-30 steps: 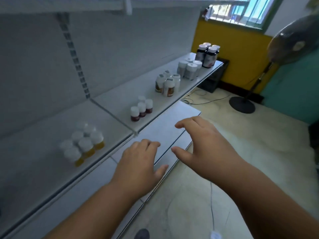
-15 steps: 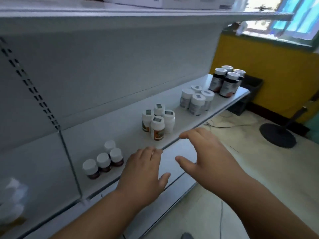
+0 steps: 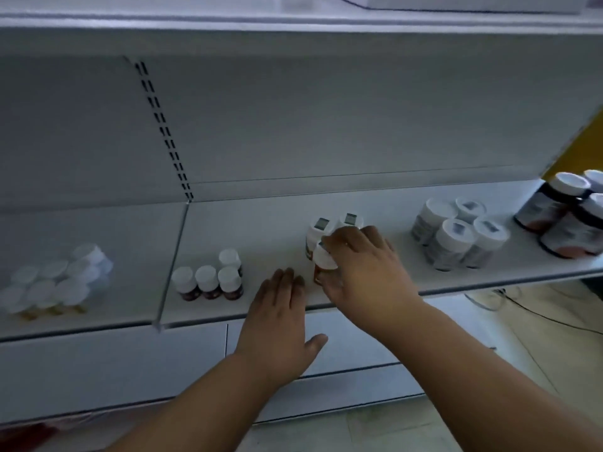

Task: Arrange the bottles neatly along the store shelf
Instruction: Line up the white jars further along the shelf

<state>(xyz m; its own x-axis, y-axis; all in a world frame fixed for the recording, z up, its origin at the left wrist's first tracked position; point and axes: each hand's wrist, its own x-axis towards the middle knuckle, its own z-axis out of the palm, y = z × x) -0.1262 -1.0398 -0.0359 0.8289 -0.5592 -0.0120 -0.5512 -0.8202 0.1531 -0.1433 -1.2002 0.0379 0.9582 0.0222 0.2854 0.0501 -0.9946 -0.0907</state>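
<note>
Several groups of bottles stand on the white store shelf (image 3: pixel 277 220). In the middle is a cluster of white bottles with orange labels (image 3: pixel 320 227). My right hand (image 3: pixel 365 269) reaches over this cluster, and its fingers and thumb curl round the front white bottle (image 3: pixel 323 258). To the left of that bottle, my left hand (image 3: pixel 280 324) lies flat with straight fingers at the shelf's front edge and holds nothing. Left of it stand several small dark bottles with white caps (image 3: pixel 207 282).
Blurred white-capped bottles with yellow bases (image 3: pixel 49 288) sit on the left shelf section. Right of my hands are several white bottles with grey labels (image 3: pixel 456 238) and large dark bottles (image 3: pixel 561 210). A lower shelf (image 3: pixel 359 347) juts out below, and cables (image 3: pixel 522 308) lie on the floor.
The view has swung to face the shelf. Both hands moved forward onto it. My right hand, open in the air before, now grips the front white bottle.
</note>
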